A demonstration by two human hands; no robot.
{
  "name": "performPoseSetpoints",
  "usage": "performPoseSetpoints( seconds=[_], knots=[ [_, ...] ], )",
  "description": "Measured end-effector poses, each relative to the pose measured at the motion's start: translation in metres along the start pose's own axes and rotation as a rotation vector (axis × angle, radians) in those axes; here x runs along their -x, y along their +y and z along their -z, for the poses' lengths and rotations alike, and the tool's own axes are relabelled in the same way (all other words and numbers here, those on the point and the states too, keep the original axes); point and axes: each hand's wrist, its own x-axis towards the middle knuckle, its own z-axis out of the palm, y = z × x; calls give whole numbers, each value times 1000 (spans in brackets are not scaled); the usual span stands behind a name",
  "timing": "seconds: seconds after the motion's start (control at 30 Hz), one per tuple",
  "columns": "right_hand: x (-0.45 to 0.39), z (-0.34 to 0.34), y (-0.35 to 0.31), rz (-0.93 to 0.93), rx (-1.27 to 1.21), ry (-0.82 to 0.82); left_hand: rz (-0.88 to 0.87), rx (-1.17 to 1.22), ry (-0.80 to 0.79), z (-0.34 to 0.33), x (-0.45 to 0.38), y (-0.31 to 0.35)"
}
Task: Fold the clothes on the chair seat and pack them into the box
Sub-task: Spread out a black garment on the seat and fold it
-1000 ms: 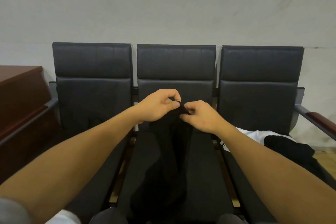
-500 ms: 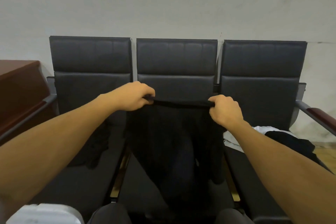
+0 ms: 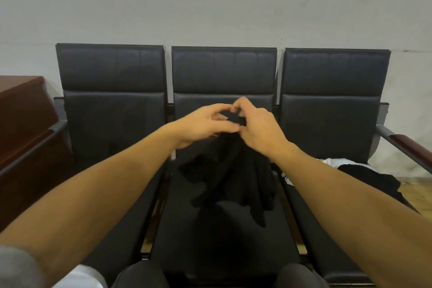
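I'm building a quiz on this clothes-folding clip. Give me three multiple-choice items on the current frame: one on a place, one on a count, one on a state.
1. Where do the other clothes lie?
A. on the right seat
B. on the left seat
C. on the wooden cabinet

2. How many chair backs stand along the wall?
A. two
B. three
C. four

3. How is the black garment held?
A. spread flat on the seat
B. draped over a backrest
C. bunched between both hands, hanging down

Answers:
1 A: a white and black pile sits on the right seat.
2 B: three backs stand side by side.
3 C: the left hand and right hand pinch its top together above the middle seat.
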Motion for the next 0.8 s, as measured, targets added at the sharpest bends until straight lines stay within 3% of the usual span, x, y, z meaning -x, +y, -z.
performPoseSetpoints(
  seconds=[0.07, 0.23, 0.43, 0.6, 0.7, 0.8],
  knots=[
    [1, -2, -5, 55, -23, -6, 3, 156, 4, -14, -3, 10],
    [11, -6, 6, 37, -18, -2, -67, 54, 153, -19, -6, -3],
    [29, -6, 47, -251, -283, -144, -101, 210, 410, -8, -10, -6],
    [42, -6, 73, -383, -308, -155, -89, 285, 530, 16, -11, -22],
    [44, -7, 78, -396, -211, -176, -54, 257, 515, 20, -10, -36],
    [38, -10, 73, -322, -54, -173, -18, -11, 363, 13, -10, -47]
  ],
)
